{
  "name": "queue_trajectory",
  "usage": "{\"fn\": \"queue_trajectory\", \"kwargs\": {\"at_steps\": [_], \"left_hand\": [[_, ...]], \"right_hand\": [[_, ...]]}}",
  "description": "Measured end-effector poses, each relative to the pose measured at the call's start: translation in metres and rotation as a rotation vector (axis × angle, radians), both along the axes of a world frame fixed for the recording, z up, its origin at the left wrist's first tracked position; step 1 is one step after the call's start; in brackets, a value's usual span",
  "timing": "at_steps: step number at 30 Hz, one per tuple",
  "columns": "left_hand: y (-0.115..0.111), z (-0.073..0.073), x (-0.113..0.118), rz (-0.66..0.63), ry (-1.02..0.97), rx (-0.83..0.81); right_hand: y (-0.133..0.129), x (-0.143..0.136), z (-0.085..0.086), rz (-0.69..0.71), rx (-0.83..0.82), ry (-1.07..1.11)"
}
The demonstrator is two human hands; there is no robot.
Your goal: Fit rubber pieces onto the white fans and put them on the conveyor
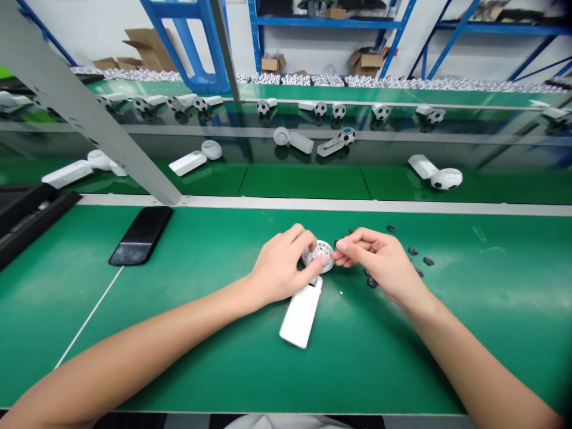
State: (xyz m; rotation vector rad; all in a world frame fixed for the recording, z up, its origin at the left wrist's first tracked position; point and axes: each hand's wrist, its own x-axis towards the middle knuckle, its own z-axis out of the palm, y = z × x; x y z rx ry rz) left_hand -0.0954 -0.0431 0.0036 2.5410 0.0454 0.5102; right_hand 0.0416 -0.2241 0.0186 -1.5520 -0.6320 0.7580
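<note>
A white plastic unit (299, 319) lies on the green tabletop (214, 357) between the hands, its flat rectangular handle below a round, spoked head. The left hand (281, 262) grips that head between thumb and fingers; the right hand's (373, 255) fingertips are pinched together beside it, on what I cannot tell. Small angular black pieces (428, 261) lie around. Beyond sit football-patterned units (339, 111), a rounded head (447, 178) with unreadable marks, and open cardboard boxes (154, 50), contents hidden.

Left fingers (305, 239) partly hide the white grille (325, 249), and anything in the right fingers (353, 248) is unclear.
</note>
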Motion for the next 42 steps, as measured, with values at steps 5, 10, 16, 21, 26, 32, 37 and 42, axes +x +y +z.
{"fn": "queue_trajectory", "kwargs": {"at_steps": [5,10,16,21,26,32,37,42], "left_hand": [[-0.002,-0.005,0.002,-0.042,-0.073,-0.03],[-0.003,-0.003,-0.001,-0.105,-0.251,-0.027],[-0.008,0.008,-0.001,-0.021,-0.18,-0.333],[-0.009,0.009,0.0,-0.013,-0.123,-0.355],[-0.008,0.01,-0.001,-0.066,-0.144,-0.317],[-0.009,0.007,-0.002,-0.057,-0.161,-0.256],[-0.01,0.002,0.001,0.066,0.053,-0.135],[-0.004,0.002,0.005,0.062,0.239,-0.315]], "right_hand": [[0.001,0.0,-0.001,0.045,0.024,0.03],[-0.001,-0.007,0.006,0.097,0.047,-0.058],[-0.002,-0.011,0.008,0.072,0.002,-0.157],[-0.001,-0.01,0.006,0.106,-0.018,-0.153],[-0.002,-0.013,0.008,0.125,0.025,-0.066],[-0.002,-0.013,0.01,0.124,0.031,-0.072],[-0.003,-0.007,0.012,0.074,0.01,-0.116],[-0.003,-0.001,0.012,0.049,-0.013,-0.109]]}}
